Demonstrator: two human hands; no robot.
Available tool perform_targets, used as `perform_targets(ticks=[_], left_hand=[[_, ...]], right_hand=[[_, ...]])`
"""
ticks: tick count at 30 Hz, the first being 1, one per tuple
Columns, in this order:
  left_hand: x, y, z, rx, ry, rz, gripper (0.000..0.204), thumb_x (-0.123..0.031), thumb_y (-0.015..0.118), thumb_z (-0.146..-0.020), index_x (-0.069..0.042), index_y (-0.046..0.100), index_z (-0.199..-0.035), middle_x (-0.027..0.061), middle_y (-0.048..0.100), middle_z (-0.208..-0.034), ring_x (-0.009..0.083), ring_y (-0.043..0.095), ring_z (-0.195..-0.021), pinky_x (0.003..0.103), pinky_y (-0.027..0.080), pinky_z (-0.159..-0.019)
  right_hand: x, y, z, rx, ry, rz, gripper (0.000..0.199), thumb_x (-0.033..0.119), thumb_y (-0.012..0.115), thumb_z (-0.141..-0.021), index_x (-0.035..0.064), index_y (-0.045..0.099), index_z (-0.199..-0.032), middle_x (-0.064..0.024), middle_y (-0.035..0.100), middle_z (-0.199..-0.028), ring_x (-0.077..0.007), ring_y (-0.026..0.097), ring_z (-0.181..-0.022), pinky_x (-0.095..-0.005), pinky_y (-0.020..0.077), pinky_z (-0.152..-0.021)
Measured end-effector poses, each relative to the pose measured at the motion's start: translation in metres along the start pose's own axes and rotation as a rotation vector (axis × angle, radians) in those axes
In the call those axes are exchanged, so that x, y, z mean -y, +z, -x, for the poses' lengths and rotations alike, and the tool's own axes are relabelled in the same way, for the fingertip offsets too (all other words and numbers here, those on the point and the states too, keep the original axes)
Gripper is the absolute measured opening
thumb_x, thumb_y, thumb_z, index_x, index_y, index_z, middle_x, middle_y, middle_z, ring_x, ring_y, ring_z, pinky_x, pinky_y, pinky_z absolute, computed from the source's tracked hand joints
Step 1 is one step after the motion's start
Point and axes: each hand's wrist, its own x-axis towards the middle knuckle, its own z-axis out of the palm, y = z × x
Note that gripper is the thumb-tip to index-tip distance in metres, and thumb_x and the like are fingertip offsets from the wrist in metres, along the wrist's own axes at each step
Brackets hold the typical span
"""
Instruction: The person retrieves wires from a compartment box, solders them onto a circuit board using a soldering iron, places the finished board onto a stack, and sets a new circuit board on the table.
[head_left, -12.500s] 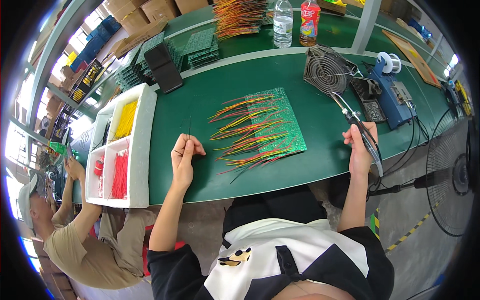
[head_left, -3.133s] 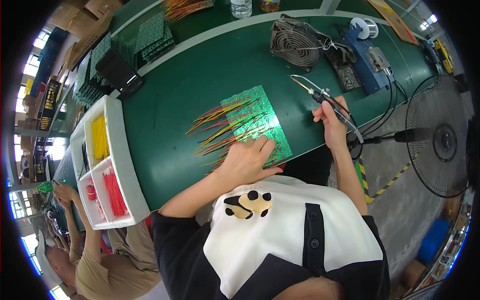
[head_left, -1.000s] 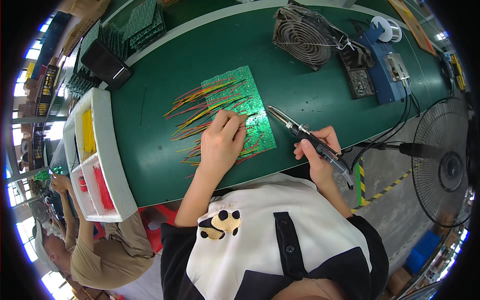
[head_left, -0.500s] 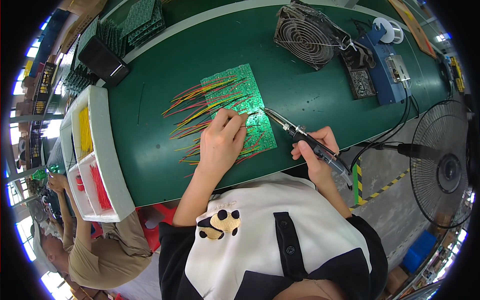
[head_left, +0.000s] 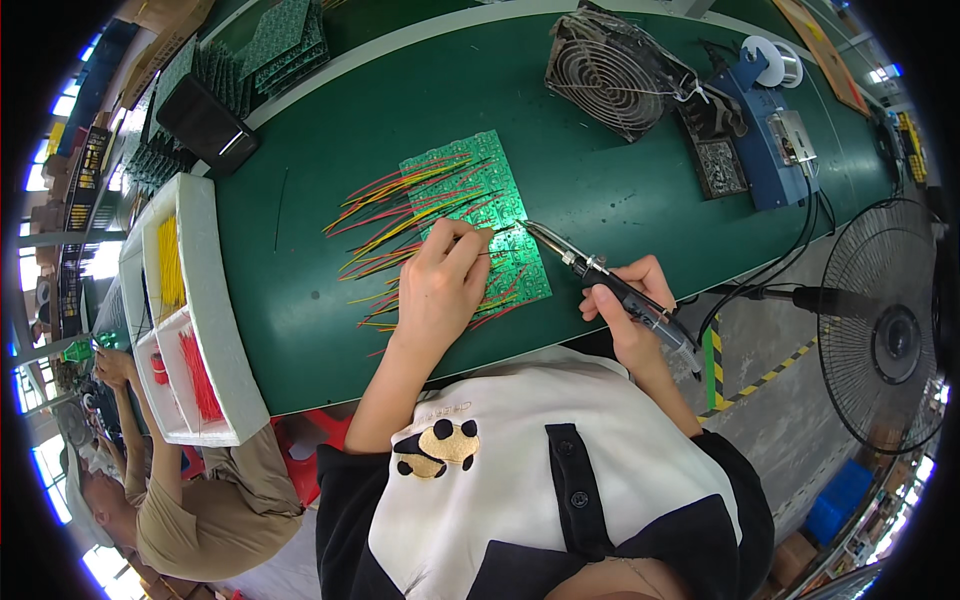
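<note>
A green circuit board panel lies on the green table, with rows of red, yellow and black wires fanning out over its left side. Above the board's middle, my left hand is closed in a pinch on a thin dark wire. My right hand grips a soldering iron like a pen. Its metal tip reaches the board's right side, close to the end of the pinched wire. Whether tip and wire touch is too small to tell.
A white foam box holds yellow and red wires at the left. Beyond the board stand a metal-grilled fan and a blue soldering stand with a solder reel. Stacked boards sit far left. Another person works at left.
The soldering iron's tip has shifted very slightly left, nearer to my left fingertips. My left hand keeps its pinch in nearly the same place.
</note>
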Motion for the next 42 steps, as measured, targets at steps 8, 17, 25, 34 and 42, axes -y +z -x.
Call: perform_targets(ticks=[8, 17, 25, 34, 42], left_hand=[[-0.007, -0.004, -0.001, 0.039, -0.071, 0.014, 0.015, 0.005, 0.062, -0.072, -0.001, 0.064, -0.085, 0.0073, 0.056, -0.082, 0.0205, 0.059, -0.064, 0.029, 0.048, -0.056], [-0.005, -0.003, 0.0, 0.026, -0.066, 0.021, 0.013, 0.003, 0.063, -0.073, -0.002, 0.064, -0.085, 0.0073, 0.056, -0.083, 0.0206, 0.059, -0.064, 0.03, 0.048, -0.055], [-0.007, -0.018, -0.001, -0.007, -0.108, 0.01, 0.011, 0.002, 0.063, -0.075, -0.002, 0.063, -0.085, 0.0083, 0.059, -0.082, 0.0228, 0.06, -0.068, 0.03, 0.048, -0.057], [-0.022, -0.053, 0.031, -0.167, -0.199, -0.069, 0.019, 0.006, 0.065, -0.071, -0.005, 0.068, -0.086, 0.0057, 0.056, -0.077, 0.0149, 0.056, -0.061, 0.028, 0.044, -0.052], [-0.036, -0.009, 0.045, 0.031, 0.061, -0.095, 0.023, 0.001, 0.068, -0.066, -0.01, 0.069, -0.087, 0.0014, 0.058, -0.078, 0.0166, 0.058, -0.061, 0.028, 0.046, -0.051]], right_hand=[[0.0, -0.004, -0.001, 0.006, -0.029, -0.089, 0.018, 0.003, 0.06, -0.083, -0.0013, 0.043, -0.087, -0.0143, 0.063, -0.071, -0.0134, 0.061, -0.057, -0.0252, 0.0515, -0.055], [0.002, -0.009, -0.006, -0.198, -0.14, -0.068, 0.018, 0.006, 0.056, -0.086, 0.0005, 0.04, -0.09, -0.0129, 0.06, -0.065, -0.0155, 0.058, -0.053, -0.0302, 0.0521, -0.063], [-0.004, -0.025, -0.023, -0.406, -0.302, 0.002, 0.018, 0.009, 0.056, -0.087, 0.0009, 0.041, -0.09, -0.0123, 0.06, -0.065, -0.0157, 0.058, -0.052, -0.0292, 0.0512, -0.061], [-0.005, -0.023, -0.019, -0.409, -0.322, 0.06, 0.015, 0.004, 0.054, -0.087, 0.0015, 0.041, -0.095, -0.0135, 0.061, -0.073, -0.0182, 0.061, -0.062, -0.0284, 0.0519, -0.058], [-0.002, -0.015, -0.023, -0.403, -0.3, 0.069, 0.016, 0.005, 0.053, -0.088, 0.0015, 0.039, -0.095, -0.0162, 0.062, -0.077, -0.0193, 0.062, -0.065, -0.0309, 0.0522, -0.066]])
